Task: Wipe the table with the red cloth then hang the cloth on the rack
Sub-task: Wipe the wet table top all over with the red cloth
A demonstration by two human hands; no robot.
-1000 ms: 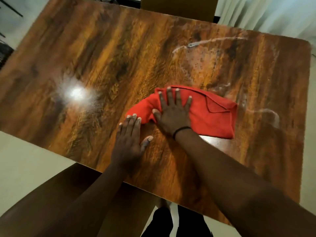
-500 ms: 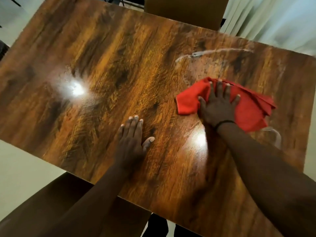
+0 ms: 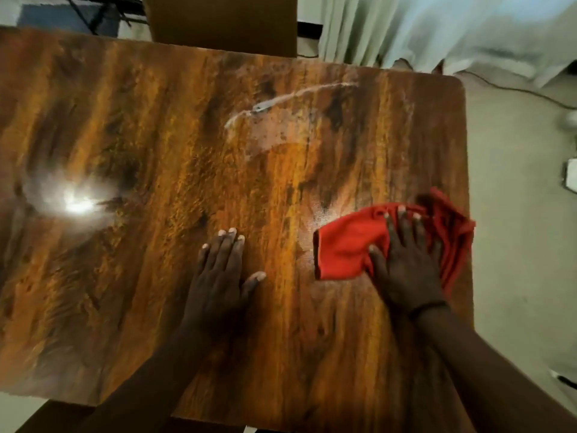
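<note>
The red cloth (image 3: 346, 245) lies bunched on the glossy wooden table (image 3: 156, 135), close to its right edge, with a corner hanging slightly past that edge. My right hand (image 3: 406, 264) presses flat on the cloth, fingers spread, thumb tucked against its folds. My left hand (image 3: 223, 267) rests flat on the bare tabletop to the left of the cloth, fingers together, holding nothing. A pale wet smear (image 3: 274, 120) shows on the wood farther back. No rack is in view.
A brown chair back (image 3: 221, 23) stands behind the table's far edge. Pale curtains (image 3: 437, 29) hang at the back right. Beige floor (image 3: 518, 214) runs along the right side, with a cable and small white objects on it. A lamp glare (image 3: 76, 204) reflects at left.
My right hand has slid the red cloth from the table's middle to its right edge. My left hand has stayed planted on the wood.
</note>
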